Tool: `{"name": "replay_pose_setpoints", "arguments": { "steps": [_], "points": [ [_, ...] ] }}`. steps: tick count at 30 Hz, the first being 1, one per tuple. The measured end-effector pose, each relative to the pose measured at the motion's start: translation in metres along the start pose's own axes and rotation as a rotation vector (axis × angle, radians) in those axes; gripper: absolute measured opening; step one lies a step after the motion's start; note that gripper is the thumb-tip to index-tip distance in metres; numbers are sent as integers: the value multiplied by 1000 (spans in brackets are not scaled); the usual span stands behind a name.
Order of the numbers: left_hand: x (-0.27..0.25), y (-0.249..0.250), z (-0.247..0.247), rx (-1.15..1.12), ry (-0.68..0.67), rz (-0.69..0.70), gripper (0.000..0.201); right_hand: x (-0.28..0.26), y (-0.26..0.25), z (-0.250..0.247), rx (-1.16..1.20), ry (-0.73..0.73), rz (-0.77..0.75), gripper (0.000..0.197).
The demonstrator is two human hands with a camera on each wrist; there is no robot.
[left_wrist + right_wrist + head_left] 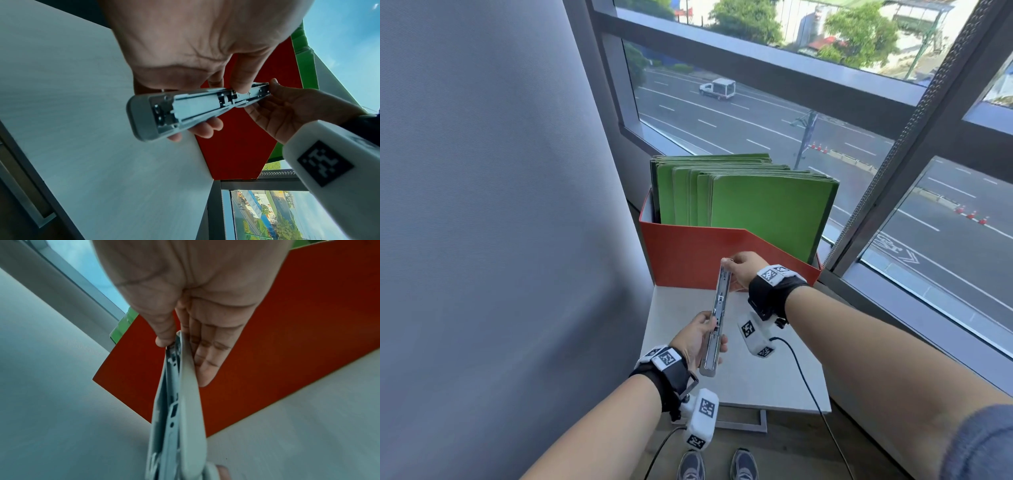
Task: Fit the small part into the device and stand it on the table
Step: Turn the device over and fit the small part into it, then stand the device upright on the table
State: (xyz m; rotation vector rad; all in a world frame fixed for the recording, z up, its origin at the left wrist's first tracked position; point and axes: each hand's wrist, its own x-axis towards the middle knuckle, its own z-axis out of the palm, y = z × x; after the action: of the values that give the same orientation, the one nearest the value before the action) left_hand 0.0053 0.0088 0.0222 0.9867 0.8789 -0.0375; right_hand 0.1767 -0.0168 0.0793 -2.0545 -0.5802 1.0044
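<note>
The stapler [716,320], a long grey device with a bare metal channel along one face, is held in the air over the white table [767,380], in front of the red box [688,253] of green folders [767,202]. Its long axis runs away from the person, blunt rear end nearest, nose towards the box, channel face turned up and to the left. The left hand [697,337] wraps the rear half, fingers curled under and thumb on top. The right hand [744,267] pinches the far tip between thumb and straight fingers. It looks rigid, light and smooth-sided, so the body is best held as the left hand has it. No separate small part is visible.
</note>
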Motion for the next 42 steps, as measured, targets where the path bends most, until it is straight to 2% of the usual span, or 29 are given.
{"name": "replay_pose_setpoints", "arguments": {
  "steps": [6, 11, 17, 21, 25, 27, 30, 34, 37, 42],
  "points": [
    [11, 3, 3, -52, 57, -54, 16, -20, -6, -1, -169, 37, -266, 19],
    [22, 10, 4, -161, 65, -151, 52, -47, 0, -2, -183, 36, -402, 16],
    [32, 18, 6, -172, 39, -95, 63, -73, 18, -1, -256, 8, -549, 17],
    [33, 22, 9, -192, -65, -62, 53, -78, 41, 6, -292, -1, -570, 21],
    [30, 25, 14, -151, -80, -33, 20, -79, 62, 14, -305, -57, -577, 23],
    [34, 23, 13, -155, -14, 16, 24, -76, 67, 13, -235, -33, -529, 23],
    [37, 21, 12, -161, -17, 33, 34, -66, 70, 11, -138, 9, -311, 28],
    [41, 17, 8, -141, 26, 60, 36, -54, 72, 14, 92, -69, -61, 38],
    [40, 14, 8, -161, 45, 64, 36, -51, 70, 18, 270, -141, 31, 35],
    [39, 13, 9, -219, 46, 72, 38, -49, 71, 27, 430, -228, 100, 27]
  ]
}}
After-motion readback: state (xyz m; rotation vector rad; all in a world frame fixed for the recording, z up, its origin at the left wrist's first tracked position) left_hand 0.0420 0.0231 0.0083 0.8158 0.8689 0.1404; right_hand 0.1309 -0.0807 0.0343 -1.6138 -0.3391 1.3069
